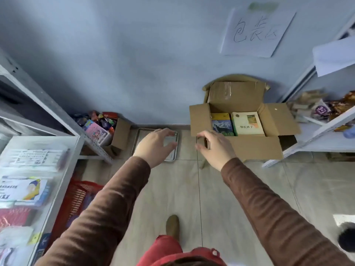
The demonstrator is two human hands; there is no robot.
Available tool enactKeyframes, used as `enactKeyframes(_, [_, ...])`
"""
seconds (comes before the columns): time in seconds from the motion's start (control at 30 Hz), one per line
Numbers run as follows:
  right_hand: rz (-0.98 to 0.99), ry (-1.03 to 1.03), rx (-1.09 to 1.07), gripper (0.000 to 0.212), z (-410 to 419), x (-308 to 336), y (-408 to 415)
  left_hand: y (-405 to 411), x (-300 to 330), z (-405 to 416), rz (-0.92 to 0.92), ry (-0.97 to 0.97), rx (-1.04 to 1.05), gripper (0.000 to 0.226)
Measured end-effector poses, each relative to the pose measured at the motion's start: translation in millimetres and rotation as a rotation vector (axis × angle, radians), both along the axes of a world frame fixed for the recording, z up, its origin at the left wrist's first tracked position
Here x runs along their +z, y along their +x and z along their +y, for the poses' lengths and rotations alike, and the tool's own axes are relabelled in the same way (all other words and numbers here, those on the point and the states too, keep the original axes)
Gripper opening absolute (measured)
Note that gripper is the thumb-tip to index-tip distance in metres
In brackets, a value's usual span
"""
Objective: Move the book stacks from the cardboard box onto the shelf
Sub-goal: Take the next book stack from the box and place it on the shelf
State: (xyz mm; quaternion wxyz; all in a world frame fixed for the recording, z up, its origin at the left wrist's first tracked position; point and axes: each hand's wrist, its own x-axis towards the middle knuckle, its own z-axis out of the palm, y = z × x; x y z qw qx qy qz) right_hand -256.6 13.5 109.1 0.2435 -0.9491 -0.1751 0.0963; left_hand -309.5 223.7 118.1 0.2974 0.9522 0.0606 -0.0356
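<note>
At the bottom of the frame, brown sleeves are reaching forward. The cardboard box (244,127) is sitting open at centre right, flaps splayed, two book stacks (238,123) lying flat inside, long axes pointing away. The right hand (213,146) is nearer, fingers spread and empty, overlapping the near flap; the left hand (155,144), likewise spread, is hovering left.

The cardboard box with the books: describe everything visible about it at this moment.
The cardboard box is plain brown corrugated board, standing on the tiled floor against the blue wall, beside a white shelf. All four flaps are open; the rear one stands upright with clear tape on it. Inside, two book stacks sit side by side: a yellow-covered book and a cream-covered one on top. The right hand overlaps its near-left corner; contact is unclear.
</note>
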Motion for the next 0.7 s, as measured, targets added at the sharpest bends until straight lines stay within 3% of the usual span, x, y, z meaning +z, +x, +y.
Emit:
enactKeyframes(0.33, [0.17,-0.002,-0.218,0.04,-105,-45,118,158,-45,-102,0.131,-0.023,-0.177,0.036])
enactKeyframes(0.7, [0.446,0.06,-0.215,0.046,-216,-133,263,270,-127,-224,0.325,-0.018,-0.047,0.042])
